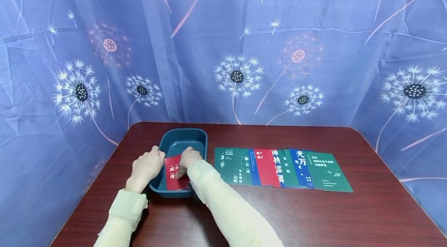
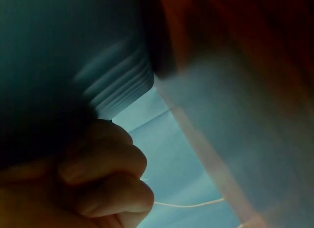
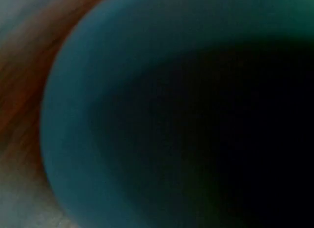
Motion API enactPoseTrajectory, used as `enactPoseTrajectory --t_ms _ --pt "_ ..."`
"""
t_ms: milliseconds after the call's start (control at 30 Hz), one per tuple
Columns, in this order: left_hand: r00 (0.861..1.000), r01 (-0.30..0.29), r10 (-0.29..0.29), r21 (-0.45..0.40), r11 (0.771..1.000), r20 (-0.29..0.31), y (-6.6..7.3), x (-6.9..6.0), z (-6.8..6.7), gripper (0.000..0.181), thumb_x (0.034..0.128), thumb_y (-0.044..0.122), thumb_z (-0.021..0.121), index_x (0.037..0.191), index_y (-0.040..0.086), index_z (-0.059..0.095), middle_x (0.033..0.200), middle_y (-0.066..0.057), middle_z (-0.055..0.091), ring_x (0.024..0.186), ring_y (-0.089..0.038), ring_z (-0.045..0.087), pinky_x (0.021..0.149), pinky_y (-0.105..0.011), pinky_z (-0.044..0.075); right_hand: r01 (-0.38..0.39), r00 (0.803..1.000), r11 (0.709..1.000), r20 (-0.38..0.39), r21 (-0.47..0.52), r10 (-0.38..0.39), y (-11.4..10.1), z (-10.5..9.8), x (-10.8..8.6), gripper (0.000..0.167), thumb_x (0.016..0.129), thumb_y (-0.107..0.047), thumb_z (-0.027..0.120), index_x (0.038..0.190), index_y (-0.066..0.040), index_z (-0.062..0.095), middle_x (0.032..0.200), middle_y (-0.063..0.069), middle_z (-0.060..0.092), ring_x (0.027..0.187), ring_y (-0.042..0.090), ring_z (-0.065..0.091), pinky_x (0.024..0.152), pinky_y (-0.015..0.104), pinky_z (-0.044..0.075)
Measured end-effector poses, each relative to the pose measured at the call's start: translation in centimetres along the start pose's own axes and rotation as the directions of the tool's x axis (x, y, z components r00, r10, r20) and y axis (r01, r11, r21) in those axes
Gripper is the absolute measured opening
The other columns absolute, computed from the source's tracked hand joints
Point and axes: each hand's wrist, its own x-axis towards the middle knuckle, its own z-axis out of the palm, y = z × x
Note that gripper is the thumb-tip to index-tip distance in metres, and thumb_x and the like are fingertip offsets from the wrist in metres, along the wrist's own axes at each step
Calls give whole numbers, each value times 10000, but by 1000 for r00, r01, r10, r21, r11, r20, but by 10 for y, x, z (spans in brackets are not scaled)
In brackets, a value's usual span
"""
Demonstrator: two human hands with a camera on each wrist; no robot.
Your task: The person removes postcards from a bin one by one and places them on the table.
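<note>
A teal plastic tray (image 1: 204, 142) with rounded corners stands on the left of the table. At its left rim my left hand (image 1: 148, 165) grips the side; curled fingers (image 2: 110, 164) show against the ridged outer wall (image 2: 120, 76) in the left wrist view. Inside the tray lies a red card (image 1: 171, 183) with white characters, tilted a little. My right hand (image 1: 188, 159) reaches over the right rim and pinches this card near its right edge, though the fingertips are partly hidden. The right wrist view is dark and shows mostly the tray's rounded end (image 3: 68, 135).
Right of the tray, several overlapping cards lie in a row: green cards (image 1: 227, 165), a red card (image 1: 263, 167), a blue card (image 1: 300, 165) and another green card (image 1: 330, 173). The brown wooden table (image 1: 279, 216) meets a blue dandelion-print curtain (image 1: 195, 84) behind.
</note>
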Motion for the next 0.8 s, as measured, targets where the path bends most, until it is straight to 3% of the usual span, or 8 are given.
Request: enactPoseTrajectory --t_ms 133,267,500,633,700,800 --pt "1000 4 -4 6 1000 -2 0 0 -1 353 992 285 402 1090 -36 511 782 -166 570 693 -335 584 681 -556 500 91 995 993 -37 70 -89 7 0 2 636 663 -272 900 1148 -39 561 958 75 573 880 194 565 735 311 524" --pt "1000 9 -9 6 1000 -1 -1 1 0 343 987 284 423 1092 -31 509 762 -144 559 667 -305 574 669 -540 509 141 989 969 -63 202 -131 12 -4 0 508 775 -142 798 1185 -26 523 916 90 572 796 190 550 628 301 515" --pt "1000 13 -13 1 1000 1 -3 0 4 337 994 283 397 1080 -24 507 749 -140 552 661 -300 566 662 -533 504 286 957 876 -162 388 -241 28 -27 -13 446 887 -89 663 1301 -27 512 938 75 592 791 168 588 641 298 544" --pt "1000 11 -11 3 1000 -6 -3 1 3 353 999 280 368 1083 -34 507 769 -167 565 670 -322 566 667 -546 497 319 946 833 -208 452 -250 46 -45 -21 419 916 -137 653 1298 -22 526 944 71 608 793 163 603 712 319 551" --pt "1000 4 -4 4 1000 -14 -2 1 3 360 998 274 349 1081 -35 513 786 -186 576 686 -346 572 671 -560 486 343 935 827 -249 445 -254 57 -53 -25 418 913 -166 668 1285 -22 544 942 63 617 791 154 602 724 309 544" --pt "1000 -2 2 5 1000 -20 -1 1 3 360 996 269 333 1066 -32 518 804 -201 585 705 -366 579 671 -568 477 359 930 780 -265 512 -254 76 -64 -34 426 890 -190 705 1260 -39 558 925 51 623 768 152 626 683 309 552"
